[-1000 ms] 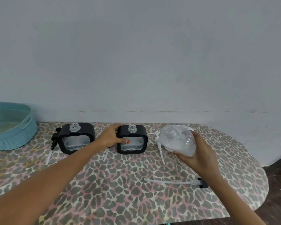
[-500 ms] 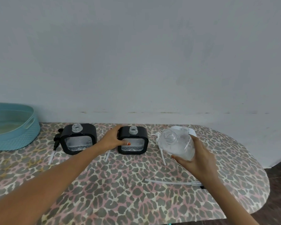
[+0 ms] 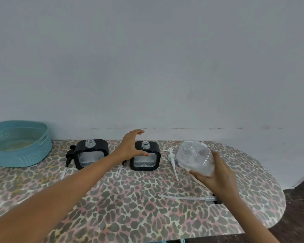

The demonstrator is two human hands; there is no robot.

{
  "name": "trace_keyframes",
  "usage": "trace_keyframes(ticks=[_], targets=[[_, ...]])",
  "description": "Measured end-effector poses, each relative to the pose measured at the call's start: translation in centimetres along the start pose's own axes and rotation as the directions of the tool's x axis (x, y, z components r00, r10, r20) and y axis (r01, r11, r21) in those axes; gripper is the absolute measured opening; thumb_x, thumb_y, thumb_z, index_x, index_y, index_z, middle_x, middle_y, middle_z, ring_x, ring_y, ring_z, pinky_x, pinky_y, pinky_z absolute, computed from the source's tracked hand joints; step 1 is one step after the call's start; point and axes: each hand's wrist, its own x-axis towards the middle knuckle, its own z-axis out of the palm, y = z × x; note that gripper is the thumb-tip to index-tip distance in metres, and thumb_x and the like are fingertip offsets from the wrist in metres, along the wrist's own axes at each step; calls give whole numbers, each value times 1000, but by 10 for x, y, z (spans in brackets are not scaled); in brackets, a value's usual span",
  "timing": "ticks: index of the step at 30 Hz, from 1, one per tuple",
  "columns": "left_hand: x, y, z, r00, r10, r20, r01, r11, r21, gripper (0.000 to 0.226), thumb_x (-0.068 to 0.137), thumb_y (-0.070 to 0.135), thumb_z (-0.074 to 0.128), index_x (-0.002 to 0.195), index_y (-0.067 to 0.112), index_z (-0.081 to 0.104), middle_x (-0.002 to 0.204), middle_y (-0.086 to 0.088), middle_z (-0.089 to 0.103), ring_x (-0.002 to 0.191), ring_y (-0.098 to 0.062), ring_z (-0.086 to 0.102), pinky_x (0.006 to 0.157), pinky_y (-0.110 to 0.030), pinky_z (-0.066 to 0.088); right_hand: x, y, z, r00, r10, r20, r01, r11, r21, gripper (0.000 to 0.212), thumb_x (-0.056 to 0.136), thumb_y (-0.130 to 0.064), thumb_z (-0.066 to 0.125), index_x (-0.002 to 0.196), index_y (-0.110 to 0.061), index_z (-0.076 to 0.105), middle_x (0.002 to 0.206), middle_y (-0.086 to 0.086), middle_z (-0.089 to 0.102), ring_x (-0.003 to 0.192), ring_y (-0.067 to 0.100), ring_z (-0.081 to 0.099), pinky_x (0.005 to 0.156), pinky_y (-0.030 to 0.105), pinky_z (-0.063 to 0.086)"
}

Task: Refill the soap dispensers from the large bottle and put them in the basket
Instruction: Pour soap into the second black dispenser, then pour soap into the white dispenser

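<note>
Gripping the large clear plastic bottle [image 3: 195, 158] at centre right with the right hand [image 3: 216, 178], fingers curled under its base, open neck tilted toward upper left. Holding the left hand [image 3: 132, 148] spread wide and empty at centre, thumb tip over the front of the right square black-framed clear dispenser [image 3: 145, 163]; unclear whether touching. Standing uncapped further left, the left square black-framed clear dispenser [image 3: 90, 155]. Sitting at far left on the leopard-print table [image 3: 130, 207], the teal woven plastic basket [image 3: 19, 155]. Lying between right dispenser and bottle, a white pump head [image 3: 171, 156].
</note>
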Motion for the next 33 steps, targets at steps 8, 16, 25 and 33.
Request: trace_keyframes(ticks=[8,16,25,33], targets=[[9,40,18,989,140,-43,-137,988,70,75,72,29,77,134,18,37,143,-1,35,136,-21,22,110,-33,20,-13,19,-21,997,81,-17,-81,997,10,85,61,-37,82,131,-8,42,118,10,61,103,30,60,70,27,36],[33,65,76,985,123,121,-119,992,-38,61,79,28,71,130,18,41,134,1,44,124,-12,40,96,-21,32,-22,60,-34,984,177,-23,-176,983,45,84,60,-33,84,128,-7,43,114,10,62,99,30,61,67,31,45],[66,69,127,974,57,219,-54,998,-23,70,77,20,72,135,13,33,138,-5,37,127,-18,37,96,-22,30,-24,103,-32,954,300,-24,-298,952,75,87,60,-36,83,130,-6,41,114,11,63,100,30,61,69,32,46],[82,63,149,973,0,231,23,995,-100,62,74,16,74,126,14,40,117,0,48,104,-16,49,81,-25,42,-16,118,-29,953,299,-51,-294,951,93,79,58,-33,85,122,-5,47,105,9,64,92,28,61,63,25,38]])
